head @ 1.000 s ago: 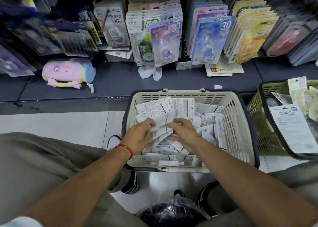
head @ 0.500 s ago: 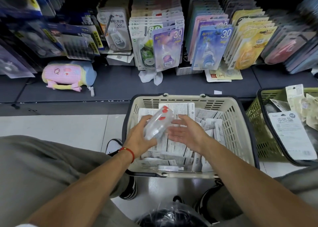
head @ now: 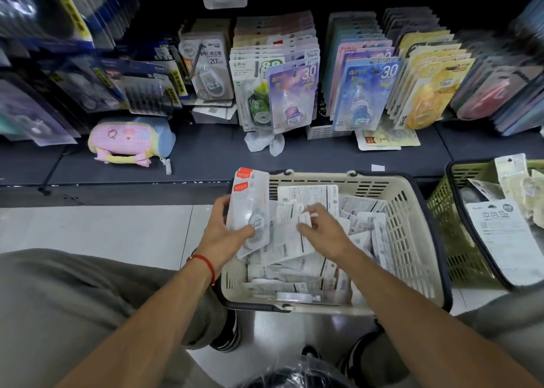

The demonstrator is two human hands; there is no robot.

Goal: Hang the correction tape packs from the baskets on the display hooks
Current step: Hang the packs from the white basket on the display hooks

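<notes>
At the centre of the frame the left hand point(head: 226, 234) grips a small stack of correction tape packs point(head: 250, 211), face up with the red header tabs at the top, probably so their hang holes line up for a hook. The right hand point(head: 321, 228) pinches the top of another pack point(head: 290, 234) lying in the cream basket point(head: 412, 240), seemingly to add it to the stack. Full display hooks point(head: 276, 43) hang above the shelf; a green basket point(head: 459, 258) of packs waits at right.

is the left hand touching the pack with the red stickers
Touching. The head view shows the left hand gripping the pack with red stickers: thumb across its front, fingers behind its left edge, above the beige basket.
</notes>
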